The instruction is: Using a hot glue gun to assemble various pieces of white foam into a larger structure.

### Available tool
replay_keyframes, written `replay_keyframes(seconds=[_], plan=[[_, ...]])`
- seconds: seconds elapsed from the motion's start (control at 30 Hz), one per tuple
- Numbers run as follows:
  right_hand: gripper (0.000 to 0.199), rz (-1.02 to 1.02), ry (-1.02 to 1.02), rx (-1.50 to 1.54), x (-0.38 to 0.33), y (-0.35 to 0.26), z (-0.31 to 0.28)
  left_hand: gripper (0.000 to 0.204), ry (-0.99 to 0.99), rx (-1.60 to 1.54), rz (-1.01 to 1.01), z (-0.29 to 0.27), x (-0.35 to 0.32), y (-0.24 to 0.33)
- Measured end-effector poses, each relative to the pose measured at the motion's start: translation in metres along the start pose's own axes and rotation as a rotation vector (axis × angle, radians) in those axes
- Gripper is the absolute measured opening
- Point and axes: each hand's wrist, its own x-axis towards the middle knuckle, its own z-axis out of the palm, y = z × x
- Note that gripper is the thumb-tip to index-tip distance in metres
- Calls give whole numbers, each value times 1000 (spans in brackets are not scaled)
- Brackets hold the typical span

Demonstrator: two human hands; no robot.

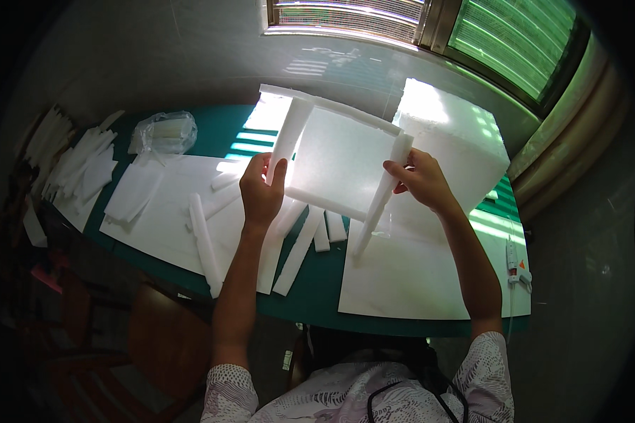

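Observation:
Both hands hold up a shallow white foam tray [346, 155] above the table, a square panel with foam strips along its edges. My left hand [263, 194] is closed on its left strip, thumb on the near face. On the other side, my right hand [422, 180] grips the right strip [382, 201], which extends down past the panel's lower corner. Under the tray lie several loose foam strips [300, 250], and a white sheet [402, 278] is spread below my right hand.
A large white foam block [455, 144] stands at the back right. A white glue gun [516, 271] lies by the right edge of the green table [409, 327]. To the left are a clear plastic bag [166, 132], stacked foam pieces [85, 169] and a wooden chair [166, 335].

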Motion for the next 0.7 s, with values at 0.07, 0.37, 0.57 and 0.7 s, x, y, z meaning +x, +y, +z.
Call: replay_keyframes(seconds=[0.07, 0.37, 0.57, 0.7], plan=[[36, 2, -22, 27, 0, 4, -1, 25, -6, 9, -9, -1, 0, 0], [36, 37, -113, 134, -2, 11, -9, 26, -30, 9, -14, 0, 0, -3], [36, 45, -112, 170, 5, 19, -19, 30, -74, -52, -87, 6, 11, -12], [35, 65, -92, 135, 9, 3, -1, 30, 1, -112, -271, -31, 17, -24]])
